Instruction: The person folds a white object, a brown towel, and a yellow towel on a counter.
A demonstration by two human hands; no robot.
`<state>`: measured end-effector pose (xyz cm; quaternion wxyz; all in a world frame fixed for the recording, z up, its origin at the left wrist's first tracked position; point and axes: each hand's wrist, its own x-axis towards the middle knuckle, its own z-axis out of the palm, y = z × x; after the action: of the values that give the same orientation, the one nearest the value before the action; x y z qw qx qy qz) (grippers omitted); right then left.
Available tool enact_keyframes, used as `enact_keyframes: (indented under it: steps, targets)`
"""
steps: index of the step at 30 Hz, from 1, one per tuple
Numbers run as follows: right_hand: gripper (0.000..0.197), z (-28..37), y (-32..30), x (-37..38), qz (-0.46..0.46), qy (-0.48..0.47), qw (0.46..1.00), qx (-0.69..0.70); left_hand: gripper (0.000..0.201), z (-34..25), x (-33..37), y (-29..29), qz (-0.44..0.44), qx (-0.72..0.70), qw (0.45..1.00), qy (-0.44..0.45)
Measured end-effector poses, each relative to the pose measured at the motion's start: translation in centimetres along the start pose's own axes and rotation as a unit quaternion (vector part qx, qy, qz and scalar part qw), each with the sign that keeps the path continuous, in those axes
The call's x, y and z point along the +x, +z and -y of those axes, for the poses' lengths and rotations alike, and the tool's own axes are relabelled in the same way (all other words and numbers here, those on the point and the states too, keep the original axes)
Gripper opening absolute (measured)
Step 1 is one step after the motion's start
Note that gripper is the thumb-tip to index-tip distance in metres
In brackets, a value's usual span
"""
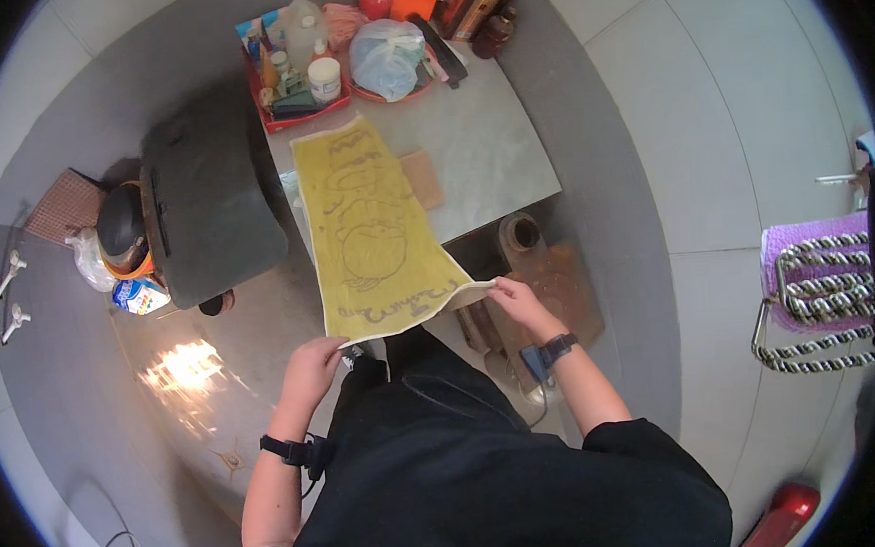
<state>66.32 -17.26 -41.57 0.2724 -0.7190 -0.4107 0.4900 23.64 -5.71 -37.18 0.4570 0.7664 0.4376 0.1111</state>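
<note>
A long yellow cloth [365, 228] with dark line drawings and a pale edge stretches away from me. Its far end lies on a grey-topped table [489, 130]; the near end hangs over the table's front side. My left hand [313, 366] pinches the near left corner. With my right hand [522, 303] I grip the near right corner, where the edge curls up. Part of a tan square piece [422, 179] shows on the tabletop beside the cloth's right edge.
At the table's back sit a red tray [308, 118] of bottles and jars and a plastic-wrapped bundle [387, 56]. A dark board [207, 197] stands left, near a bucket [126, 257]. Below the table is a pipe-like cylinder [523, 233]. A coiled-rope-patterned rack [819, 290] hangs right.
</note>
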Motion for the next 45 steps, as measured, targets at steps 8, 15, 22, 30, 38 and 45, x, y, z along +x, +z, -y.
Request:
enact_keyframes:
  steps: [8, 15, 22, 30, 38, 45]
  targets:
    - [0.017, 2.7, 0.7, -0.1, -0.046, -0.03, 0.998, 0.038, 0.013, -1.8, 2.3, -0.8, -0.046, 0.023, 0.995, -0.086]
    - [0.019, 5.2, -1.2, 6.4, -0.1, -0.11, 0.986, -0.081, 0.016, -1.1, 7.4, -3.5, -0.153, -0.013, 0.981, -0.122]
    - [0.025, 10.5, -1.9, 22.0, -0.129, -0.099, 0.984, -0.076, 0.017, 3.5, 23.3, -8.3, -0.215, 0.024, 0.973, -0.084]
    - [0.061, 8.7, 2.0, 39.1, -0.063, -0.003, 0.996, -0.063, 0.047, 14.3, 36.7, -9.0, -0.29, 0.054, 0.949, -0.114]
    - [0.048, -1.6, 8.2, 30.5, -0.024, 0.113, 0.991, 0.066, 0.046, 22.1, 22.0, 7.2, -0.12, -0.054, 0.934, -0.331]
    - [0.042, -4.3, 9.9, 27.8, -0.14, 0.069, 0.983, -0.097, 0.036, 21.6, 21.1, 10.3, -0.062, -0.316, 0.86, -0.396]
